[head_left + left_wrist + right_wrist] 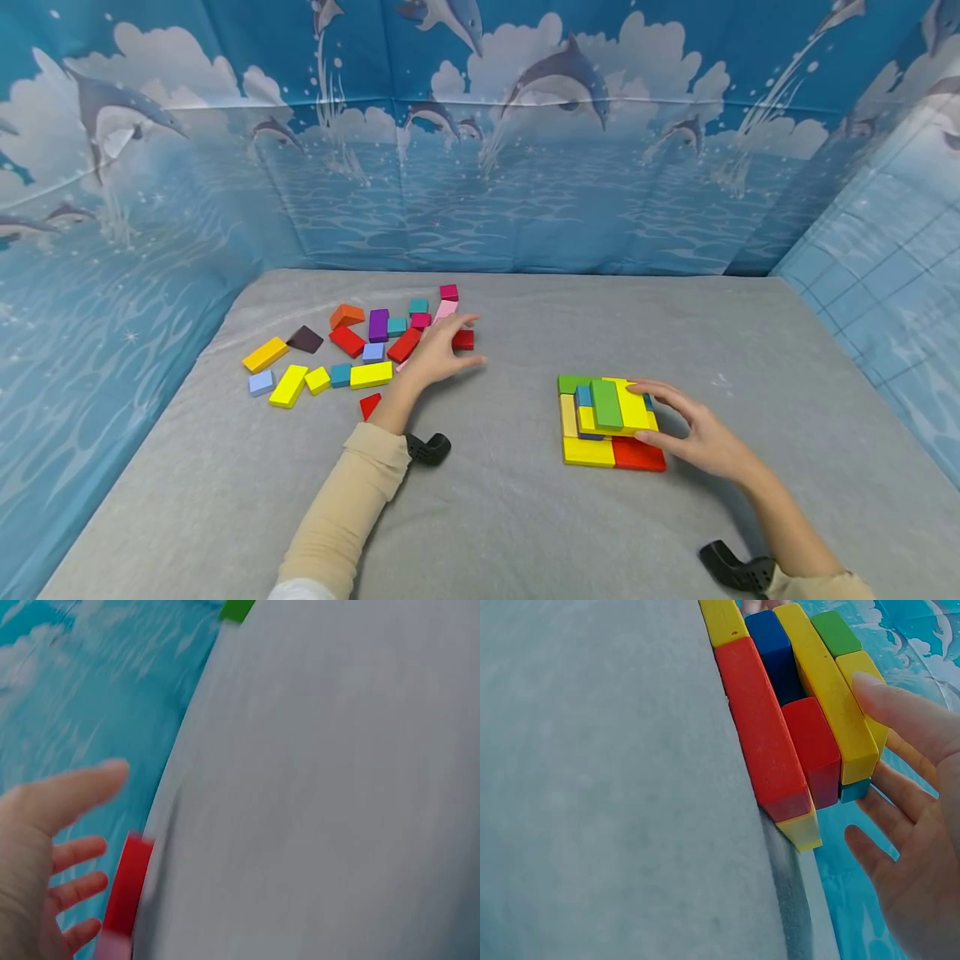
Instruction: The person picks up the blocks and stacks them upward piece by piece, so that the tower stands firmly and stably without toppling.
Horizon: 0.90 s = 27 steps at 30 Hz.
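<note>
My left hand reaches over the right side of the loose coloured blocks, thumb and fingers spread with nothing between them. A red block lies by its fingers; the left wrist view shows a red block beside the fingertips. At the right stands a layered stack of wooden blocks, with a red block and a yellow block along its near bottom edge. My right hand pinches a yellow block on the top layer, beside a green block. Its thumb presses that block's side.
Several loose blocks lie scattered at the left, among them a purple block, an orange block and a yellow block. Grey cloth covers the table. A dolphin-print curtain hangs behind and along the sides.
</note>
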Each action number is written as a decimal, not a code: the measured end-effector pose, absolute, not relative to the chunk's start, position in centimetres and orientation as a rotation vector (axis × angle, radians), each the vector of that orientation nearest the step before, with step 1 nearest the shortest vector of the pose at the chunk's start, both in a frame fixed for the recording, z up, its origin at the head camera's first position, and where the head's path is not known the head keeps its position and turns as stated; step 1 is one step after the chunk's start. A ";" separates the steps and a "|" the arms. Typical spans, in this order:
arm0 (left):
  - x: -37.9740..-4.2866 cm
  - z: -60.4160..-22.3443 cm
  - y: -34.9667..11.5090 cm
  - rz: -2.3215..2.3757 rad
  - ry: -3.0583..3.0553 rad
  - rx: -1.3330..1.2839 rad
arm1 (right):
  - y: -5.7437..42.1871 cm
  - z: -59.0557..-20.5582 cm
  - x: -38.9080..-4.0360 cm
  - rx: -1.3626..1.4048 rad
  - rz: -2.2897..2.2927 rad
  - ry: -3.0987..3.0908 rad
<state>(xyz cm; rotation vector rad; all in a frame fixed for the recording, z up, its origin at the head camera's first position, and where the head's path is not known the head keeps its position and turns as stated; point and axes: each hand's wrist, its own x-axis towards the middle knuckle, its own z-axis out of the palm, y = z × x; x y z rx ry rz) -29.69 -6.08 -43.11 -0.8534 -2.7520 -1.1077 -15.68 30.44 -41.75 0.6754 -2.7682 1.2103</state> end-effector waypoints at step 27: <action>-29.4 -43.0 -6.2 -1.266 -2.627 -0.868 | 30.6 -41.9 -15.7 0.688 1.207 -2.749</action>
